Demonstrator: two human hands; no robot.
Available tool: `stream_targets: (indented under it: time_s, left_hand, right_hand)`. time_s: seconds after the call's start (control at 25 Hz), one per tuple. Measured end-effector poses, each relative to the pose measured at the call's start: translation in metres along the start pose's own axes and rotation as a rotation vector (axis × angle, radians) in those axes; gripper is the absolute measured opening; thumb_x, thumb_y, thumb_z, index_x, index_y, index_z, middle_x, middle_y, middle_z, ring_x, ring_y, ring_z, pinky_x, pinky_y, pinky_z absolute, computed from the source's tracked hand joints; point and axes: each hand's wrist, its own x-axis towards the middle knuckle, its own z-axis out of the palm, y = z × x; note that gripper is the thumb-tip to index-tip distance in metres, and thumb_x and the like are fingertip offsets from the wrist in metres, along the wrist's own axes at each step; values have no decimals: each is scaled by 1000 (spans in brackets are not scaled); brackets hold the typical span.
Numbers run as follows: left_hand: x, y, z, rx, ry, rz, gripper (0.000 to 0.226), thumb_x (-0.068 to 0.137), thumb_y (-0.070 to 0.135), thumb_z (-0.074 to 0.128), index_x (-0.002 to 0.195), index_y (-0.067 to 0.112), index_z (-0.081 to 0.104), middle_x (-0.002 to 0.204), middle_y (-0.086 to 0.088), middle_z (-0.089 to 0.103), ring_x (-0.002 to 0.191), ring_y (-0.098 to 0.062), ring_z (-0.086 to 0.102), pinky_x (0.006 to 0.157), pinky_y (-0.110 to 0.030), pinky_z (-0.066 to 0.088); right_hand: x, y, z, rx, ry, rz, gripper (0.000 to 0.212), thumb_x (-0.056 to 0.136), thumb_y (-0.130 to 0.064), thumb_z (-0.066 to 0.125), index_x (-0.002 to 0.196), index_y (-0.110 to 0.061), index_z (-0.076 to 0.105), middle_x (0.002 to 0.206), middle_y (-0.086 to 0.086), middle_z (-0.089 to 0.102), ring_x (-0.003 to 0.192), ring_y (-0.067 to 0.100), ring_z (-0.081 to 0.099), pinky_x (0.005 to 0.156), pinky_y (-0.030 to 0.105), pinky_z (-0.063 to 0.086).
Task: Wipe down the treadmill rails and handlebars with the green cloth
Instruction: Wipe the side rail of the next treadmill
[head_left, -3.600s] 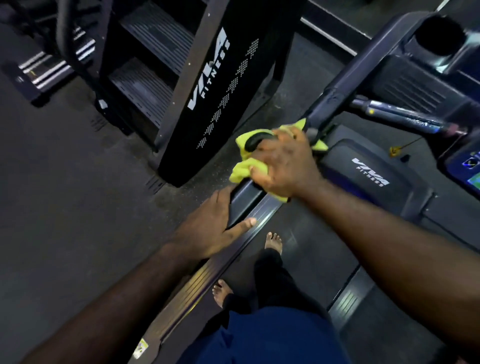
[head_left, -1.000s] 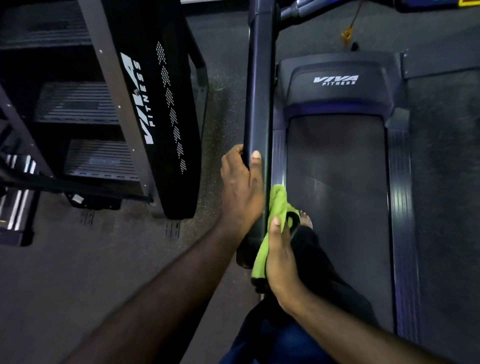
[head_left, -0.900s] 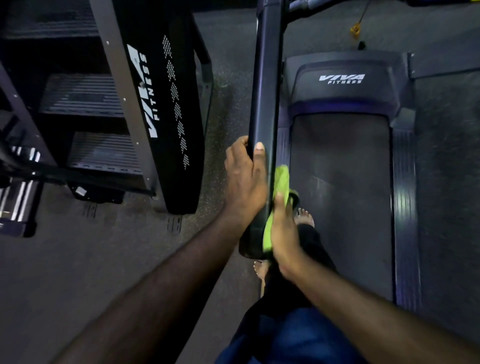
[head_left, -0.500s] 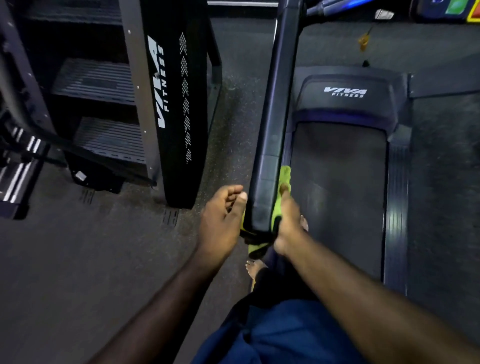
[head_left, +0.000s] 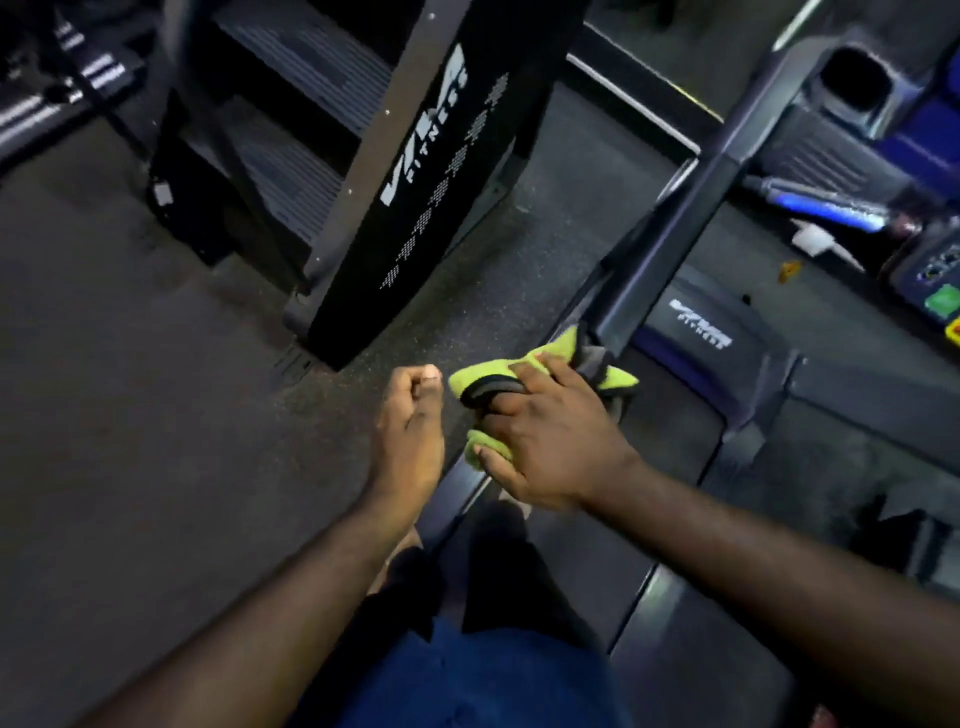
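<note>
My right hand (head_left: 545, 441) clamped the soft, light, bunched lime-green microfibre cloth (head_left: 491, 376) round the stiff dark treadmill handrail's (head_left: 670, 239) end; left hand (head_left: 410, 410), at nine o'clock, curled empty.

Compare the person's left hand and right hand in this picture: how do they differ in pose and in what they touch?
The right hand presses the green cloth around the end of the treadmill handlebar; the left hand holds nothing and touches nothing. The right hand's fingers spread over the cloth; the left hand's curl into a loose fist. The right hand is over the treadmill, the left hand over the floor beside it. Both are bare and reach forward.
</note>
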Motion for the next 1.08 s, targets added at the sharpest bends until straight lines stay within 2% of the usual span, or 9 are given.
stream_targets:
  time_s: [0.12,0.24,0.32,0.48,0.68,0.8,0.88,0.96,1.08]
  left_hand:
    - [-1,-15,14,-38,2,-107,55,85,79,38,98,31,62,99,6,70,97,-22,68,92,-57,56]
    - [0,-25,19,-117,-31,-186,76,79,92,31,110,31,64,117,5,70,110,-20,68,101,-56,54]
    - [-1,-24,19,-135,-7,-234,91,76,98,27,127,30,61,132,6,66,123,-19,63,109,-55,49]
    - [11,1,16,-117,47,-261,119,68,102,22,151,21,50,154,-3,52,143,-23,49,122,-52,35]
    - [13,19,32,-44,-234,-300,116,69,106,36,160,35,37,165,9,39,149,-15,39,125,-52,28]
    - [12,18,47,16,-465,-391,136,55,99,63,165,28,28,167,4,36,145,-13,41,118,-35,34]
    - [14,28,62,164,-583,-358,125,58,91,75,159,28,40,158,3,50,134,-11,55,111,-32,45]
    - [20,38,84,313,-591,-257,91,70,86,71,141,31,58,135,3,69,112,-9,68,101,-34,55]
    - [31,57,111,427,-560,-210,65,85,79,64,126,29,65,112,6,72,96,-9,69,84,-26,56]
  right_hand:
    - [58,58,-26,-129,-361,-113,65,101,-68,28,109,-23,73,111,8,73,105,32,67,87,40,46]
    - [105,123,-49,-269,-539,117,74,96,-80,30,131,-25,64,134,17,67,122,35,64,99,43,49]
    - [110,103,-40,-300,-604,66,77,91,-86,35,130,-26,64,137,13,66,122,34,63,99,44,49]
    - [73,18,-37,-83,-647,-260,65,102,-70,27,121,-23,67,122,12,70,97,29,62,76,37,44]
    - [121,142,-56,-285,-702,28,86,91,-89,30,145,-28,56,151,11,57,130,34,58,109,48,42]
    - [103,122,-35,-248,-532,-72,69,96,-79,33,127,-27,66,138,11,66,122,32,64,93,42,46]
    - [82,120,-39,-73,-396,-117,59,103,-66,31,117,-23,70,121,16,72,109,33,68,84,38,47]
    - [90,168,-52,-77,-381,-2,60,102,-69,35,114,-23,71,114,17,73,105,33,69,88,39,53]
    - [123,261,-55,-246,-368,302,67,100,-72,37,128,-20,69,134,17,68,126,33,65,107,43,45]
